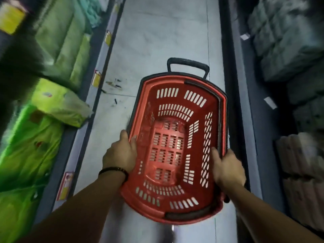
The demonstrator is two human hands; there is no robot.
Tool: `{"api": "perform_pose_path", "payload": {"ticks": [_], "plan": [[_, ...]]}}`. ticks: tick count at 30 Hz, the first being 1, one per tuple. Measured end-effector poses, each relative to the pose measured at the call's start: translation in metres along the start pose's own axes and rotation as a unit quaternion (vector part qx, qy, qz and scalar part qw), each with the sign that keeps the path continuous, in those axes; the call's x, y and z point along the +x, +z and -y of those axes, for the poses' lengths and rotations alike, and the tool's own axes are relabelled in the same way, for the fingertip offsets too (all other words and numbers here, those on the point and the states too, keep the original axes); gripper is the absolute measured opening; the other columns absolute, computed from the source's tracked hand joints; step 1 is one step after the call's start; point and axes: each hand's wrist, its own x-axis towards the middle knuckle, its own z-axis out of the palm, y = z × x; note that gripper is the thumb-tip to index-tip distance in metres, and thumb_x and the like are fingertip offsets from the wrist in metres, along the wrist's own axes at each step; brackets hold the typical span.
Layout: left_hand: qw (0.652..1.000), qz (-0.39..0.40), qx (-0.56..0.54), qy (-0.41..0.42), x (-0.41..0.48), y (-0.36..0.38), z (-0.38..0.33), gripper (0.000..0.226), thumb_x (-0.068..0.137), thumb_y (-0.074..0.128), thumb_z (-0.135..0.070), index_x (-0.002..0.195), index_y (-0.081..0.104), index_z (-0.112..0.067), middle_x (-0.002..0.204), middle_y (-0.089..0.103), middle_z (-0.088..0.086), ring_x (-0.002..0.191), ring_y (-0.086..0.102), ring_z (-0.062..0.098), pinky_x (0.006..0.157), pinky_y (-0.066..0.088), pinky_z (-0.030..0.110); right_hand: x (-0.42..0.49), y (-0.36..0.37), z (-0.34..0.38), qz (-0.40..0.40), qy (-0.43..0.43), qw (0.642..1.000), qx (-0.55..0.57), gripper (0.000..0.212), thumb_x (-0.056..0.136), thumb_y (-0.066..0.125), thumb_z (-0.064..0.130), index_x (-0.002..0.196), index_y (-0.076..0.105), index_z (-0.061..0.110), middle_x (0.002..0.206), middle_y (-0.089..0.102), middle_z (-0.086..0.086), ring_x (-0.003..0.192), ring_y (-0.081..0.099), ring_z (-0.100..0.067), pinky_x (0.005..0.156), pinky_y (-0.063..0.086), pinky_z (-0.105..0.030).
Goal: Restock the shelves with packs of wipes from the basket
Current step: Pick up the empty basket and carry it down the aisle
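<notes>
Head view, stock check.

1. Left grip, wristband just behind it: thumb inside, fingers curled under the long rim of the basket.
2. Right grip: thumb hooked over the opposite long rim, fingers wrapped outside. The basket is carried between the two grips, tilted, its mouth toward the camera.
3. Basket, red plastic, slotted: nothing inside. Black handle stands at the end farthest from both grips.
4. Progress, as a judgement: with the basket bare, this load appears shelved. What is left is at most a refill or putting the basket away.
5. Packs: green and yellow-green, stacked on the shelves outboard of the left grip, one jutting past the shelf edge. Labels are too blurred to confirm them as wipes.
6. Floor: pale tile, a narrow aisle running ahead beyond the grips, with dark debris just left of the basket's far end.
7. Price tags: yellow, along the left shelf edge.
8. Bundles: grey and tan, on dim shelving outboard of the right grip.
</notes>
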Motion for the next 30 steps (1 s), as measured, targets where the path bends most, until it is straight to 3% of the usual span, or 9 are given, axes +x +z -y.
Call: {"api": "perform_pose_path", "payload": {"ticks": [6, 10, 14, 21, 26, 30], "plan": [[1.0, -0.004, -0.015, -0.019, 0.124, -0.016, -0.084, 0.032, 0.11, 0.027, -0.053, 0.109, 0.039, -0.023, 0.078, 0.054, 0.0, 0.069, 0.055, 0.026, 0.066, 0.045, 0.038, 0.138, -0.031, 0.082, 0.004, -0.023, 0.999, -0.022, 0.061, 0.097, 0.04, 0.074, 0.124, 0.052, 0.02, 0.098, 0.071, -0.003, 0.079, 0.071, -0.026, 0.073, 0.064, -0.047], [0.999, -0.014, -0.025, -0.033, 0.221, -0.03, -0.144, 0.04, 0.109, 0.029, -0.054, 0.121, 0.045, -0.019, 0.079, 0.056, -0.002, 0.074, 0.058, 0.026, 0.07, 0.049, 0.039, 0.238, -0.05, 0.148, 0.006, -0.036, 0.999, -0.025, 0.063, 0.096, 0.039, 0.076, 0.125, 0.051, 0.021, 0.099, 0.072, -0.003, 0.082, 0.073, -0.028, 0.075, 0.064, -0.05], [0.998, -0.02, -0.034, -0.047, 0.313, -0.045, -0.194, 0.039, 0.108, 0.027, -0.056, 0.115, 0.043, -0.021, 0.087, 0.068, 0.007, 0.079, 0.068, 0.033, 0.079, 0.061, 0.05, 0.327, -0.071, 0.214, 0.014, -0.038, 0.999, -0.035, 0.063, 0.093, 0.036, 0.079, 0.12, 0.049, 0.023, 0.097, 0.071, -0.002, 0.081, 0.072, -0.028, 0.075, 0.064, -0.05], [0.997, -0.016, -0.052, -0.059, 0.468, -0.077, -0.285, 0.04, 0.109, 0.029, -0.057, 0.121, 0.044, -0.022, 0.09, 0.066, 0.004, 0.084, 0.07, 0.034, 0.083, 0.06, 0.05, 0.472, -0.104, 0.327, 0.011, -0.047, 0.998, -0.044, 0.067, 0.095, 0.035, 0.079, 0.125, 0.052, 0.021, 0.097, 0.07, -0.001, 0.081, 0.071, -0.026, 0.075, 0.064, -0.047], [0.995, -0.01, -0.08, -0.057, 0.584, -0.104, -0.346, 0.048, 0.108, 0.029, -0.059, 0.127, 0.046, -0.018, 0.104, 0.073, 0.011, 0.092, 0.073, 0.037, 0.087, 0.06, 0.055, 0.579, -0.123, 0.413, 0.015, -0.036, 0.998, -0.056, 0.068, 0.096, 0.036, 0.077, 0.127, 0.052, 0.019, 0.099, 0.071, -0.005, 0.083, 0.071, -0.028, 0.076, 0.063, -0.046], [0.994, -0.015, -0.095, -0.056, 0.676, -0.124, -0.39, 0.06, 0.099, 0.021, -0.072, 0.128, 0.043, -0.024, 0.098, 0.074, 0.009, 0.085, 0.074, 0.036, 0.085, 0.061, 0.057, 0.662, -0.136, 0.48, 0.006, -0.03, 0.998, -0.058, 0.074, 0.092, 0.033, 0.082, 0.128, 0.051, 0.02, 0.099, 0.072, -0.006, 0.084, 0.072, -0.03, 0.077, 0.064, -0.049]]}}
